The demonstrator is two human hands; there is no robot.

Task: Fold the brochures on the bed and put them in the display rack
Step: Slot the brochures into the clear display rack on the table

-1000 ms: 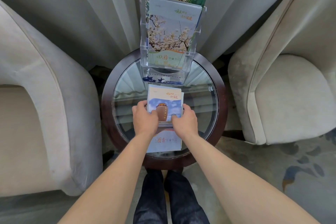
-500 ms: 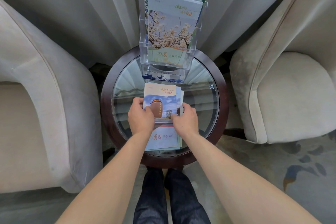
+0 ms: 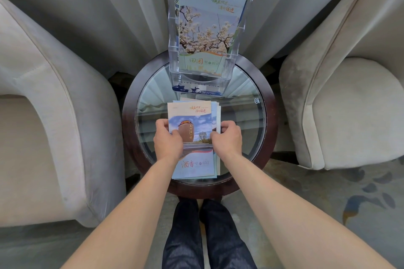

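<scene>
Since a second ago the stack of brochures (image 3: 192, 137) has slid a little toward the near rim of the round glass tabletop (image 3: 244, 116), and its sheets now fan out slightly along the right edge. The left hand (image 3: 167, 140) grips the stack's left edge, thumb curled over the cover; the right hand (image 3: 227, 137) pinches the right edge likewise. The top cover shows a brown jar under blue sky — orange lettering above. At the far rim stands the clear display rack (image 3: 207, 72), holding a blossom-print brochure (image 3: 207, 33).
</scene>
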